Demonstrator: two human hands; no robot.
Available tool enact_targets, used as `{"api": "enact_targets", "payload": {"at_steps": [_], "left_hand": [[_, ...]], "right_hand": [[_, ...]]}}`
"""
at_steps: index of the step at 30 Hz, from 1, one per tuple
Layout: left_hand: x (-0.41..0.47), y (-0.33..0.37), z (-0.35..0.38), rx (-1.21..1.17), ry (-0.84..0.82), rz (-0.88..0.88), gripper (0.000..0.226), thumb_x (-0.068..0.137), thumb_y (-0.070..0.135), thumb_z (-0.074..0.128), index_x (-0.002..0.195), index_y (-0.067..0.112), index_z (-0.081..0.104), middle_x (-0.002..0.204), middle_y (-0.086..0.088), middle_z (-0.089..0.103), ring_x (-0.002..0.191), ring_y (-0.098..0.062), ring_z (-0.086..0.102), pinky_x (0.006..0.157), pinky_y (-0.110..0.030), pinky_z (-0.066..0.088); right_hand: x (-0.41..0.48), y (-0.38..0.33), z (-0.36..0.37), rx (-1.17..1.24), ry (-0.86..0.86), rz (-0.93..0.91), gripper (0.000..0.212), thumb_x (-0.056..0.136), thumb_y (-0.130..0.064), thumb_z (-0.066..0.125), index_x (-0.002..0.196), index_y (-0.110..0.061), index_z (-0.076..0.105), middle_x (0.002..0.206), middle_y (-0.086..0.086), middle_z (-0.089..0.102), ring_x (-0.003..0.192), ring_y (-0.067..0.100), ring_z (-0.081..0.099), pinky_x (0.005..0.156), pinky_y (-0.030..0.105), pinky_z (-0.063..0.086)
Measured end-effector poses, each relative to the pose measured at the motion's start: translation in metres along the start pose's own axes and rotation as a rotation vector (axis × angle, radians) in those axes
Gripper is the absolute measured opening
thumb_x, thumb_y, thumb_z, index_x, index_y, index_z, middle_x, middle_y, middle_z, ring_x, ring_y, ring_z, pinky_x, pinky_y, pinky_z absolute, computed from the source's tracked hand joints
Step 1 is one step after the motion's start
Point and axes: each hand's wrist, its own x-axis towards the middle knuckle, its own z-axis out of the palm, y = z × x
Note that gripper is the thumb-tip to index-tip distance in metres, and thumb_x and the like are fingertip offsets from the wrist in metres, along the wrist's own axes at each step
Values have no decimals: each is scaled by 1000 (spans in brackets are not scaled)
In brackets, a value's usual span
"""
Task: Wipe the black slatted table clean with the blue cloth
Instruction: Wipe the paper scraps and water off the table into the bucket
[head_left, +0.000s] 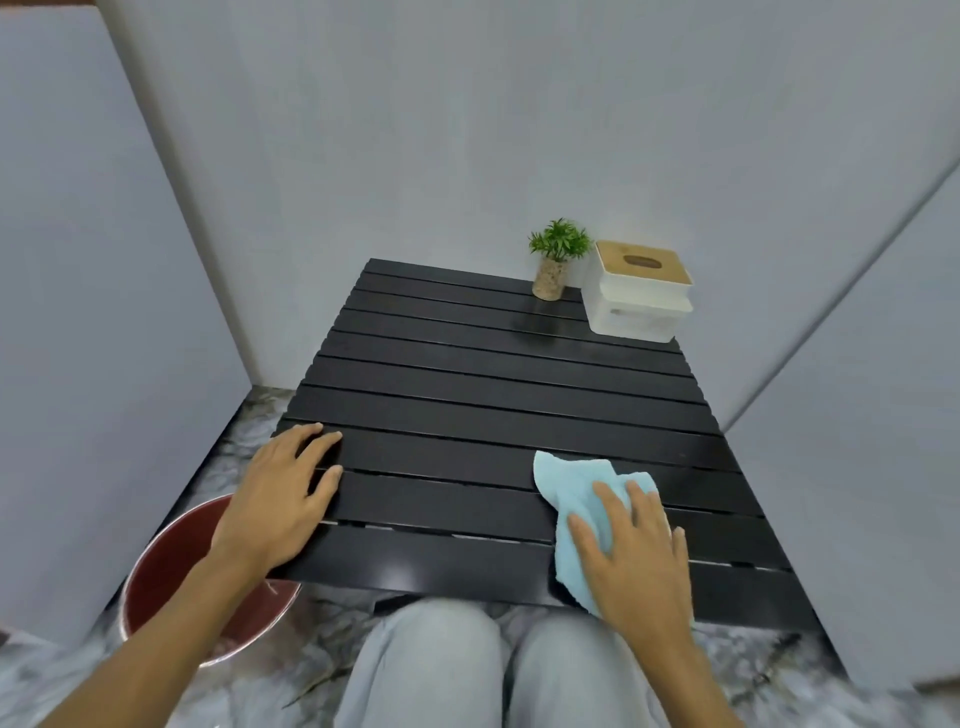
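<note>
**Right hand presses a blue cloth on a black slatted table**

A low black slatted table (493, 415) fills the middle of the view, seen from above by a seated person whose knees in pale grey trousers (467, 670) sit at its near edge. The tabletop is made of long glossy black slats running side to side, with thin gaps between them; the near slats catch a soft sheen of light.

The right hand (631, 558) lies flat, palm down, near the table's near right corner. Its fingers are spread apart and rest on top of a pale blue cloth (574, 488), pinning it to the slats rather than gripping it. The cloth is crumpled and soft-looking, like terry. It shows beyond the fingertips and out past the thumb side, and a fold trails back under the palm to the table's near edge.

The left hand (283, 499) lies flat on the near left corner, fingers slightly apart, holding nothing, fingertips on bare black slats.

Far beyond the right fingertips, at the far right corner, stand a small green potted plant (556, 257) and, just beside it, a white tissue box with a wooden lid (639, 296). Below the left wrist, on the marbled floor, sits a dark red bucket (171, 566).
</note>
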Motion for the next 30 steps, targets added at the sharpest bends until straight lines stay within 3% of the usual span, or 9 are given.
{"api": "enact_targets", "payload": {"at_steps": [2,4,12,16,22,30], "left_hand": [[1,-1,1,0,-2,8,60,91,52,29,138,21,50,143,-4,46,132,-23,40,112,-43,32],[2,-1,1,1,-1,9,61,91,52,28,138,20,50,143,-5,46,132,-23,40,112,-44,32],[1,1,1,-8,10,3,62,90,54,28,138,21,50,143,-3,47,132,-22,40,112,-42,31],[2,0,2,-18,3,-1,62,90,56,28,138,23,50,144,-2,46,133,-22,39,112,-43,31],[2,-1,3,-39,5,0,62,90,56,28,137,23,51,143,-3,46,133,-22,39,112,-43,31],[1,0,2,-52,9,-12,61,90,56,28,138,25,50,144,0,45,133,-19,38,111,-37,27]], "right_hand": [[3,13,-3,-38,-86,57,58,87,-65,32,139,-40,34,157,-1,18,145,21,10,115,48,10],[12,20,-6,-51,-94,44,61,85,-68,29,140,-40,31,158,-1,13,146,22,5,116,49,7],[38,25,-21,96,25,70,56,88,-57,41,138,-32,39,157,1,20,146,23,9,117,47,7],[32,20,-3,-43,-29,64,63,87,-64,34,141,-32,33,158,0,18,146,25,9,116,49,6],[47,52,-5,-69,3,56,52,91,-51,40,138,-30,38,155,3,26,143,25,19,115,49,13],[95,93,-12,-121,-56,73,53,90,-44,37,140,-27,37,154,6,26,142,27,17,113,52,15]]}}
